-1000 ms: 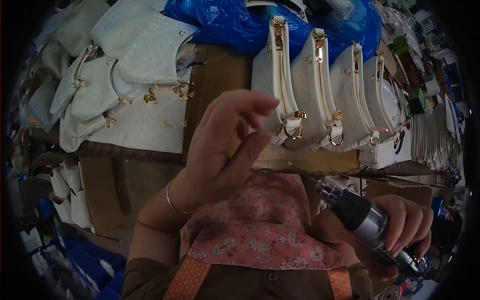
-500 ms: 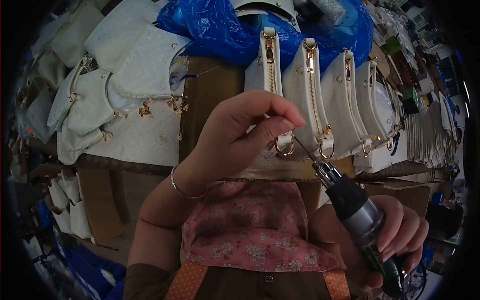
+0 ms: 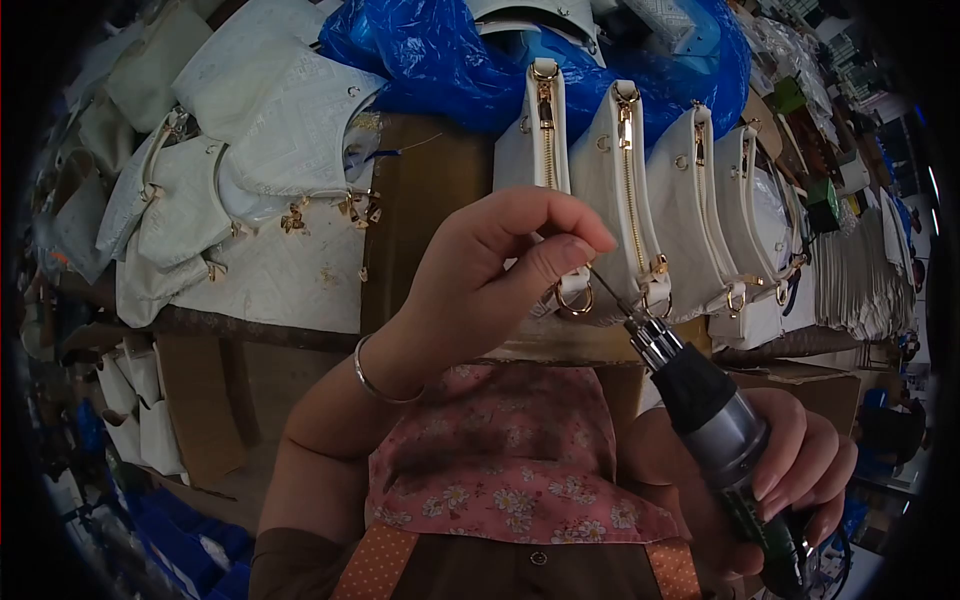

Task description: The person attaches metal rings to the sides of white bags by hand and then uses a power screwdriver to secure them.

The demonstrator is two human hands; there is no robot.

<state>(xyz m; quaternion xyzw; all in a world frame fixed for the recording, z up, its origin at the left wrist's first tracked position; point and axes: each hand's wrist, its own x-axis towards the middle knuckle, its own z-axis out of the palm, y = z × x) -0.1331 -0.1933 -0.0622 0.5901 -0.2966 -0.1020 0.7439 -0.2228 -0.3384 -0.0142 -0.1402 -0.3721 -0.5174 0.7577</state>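
Observation:
My right hand (image 3: 800,460) is wrapped round an electric screwdriver (image 3: 715,430), which points up and to the left. Its thin bit (image 3: 607,287) reaches the fingertips of my left hand (image 3: 510,260). Thumb and forefinger of that hand are pinched together at the bit's tip; whatever lies between them is too small or hidden to make out. Just below those fingertips is a gold D-ring (image 3: 577,308) at the near end of a white handbag (image 3: 517,150) with a gold zip. My left hand covers part of this bag. Beside it stands a second white zipped handbag (image 3: 610,190).
More white handbags (image 3: 690,190) stand in a row to the right. White bag pieces (image 3: 280,130) and small gold fittings (image 3: 292,216) lie on the left. Blue plastic sheeting (image 3: 420,70) is bunched behind. Cardboard (image 3: 400,230) covers part of the worktop.
The bags and worktop sit very slightly further right in the view. Both hands keep nearly the same pose, with the bit still at the left fingertips.

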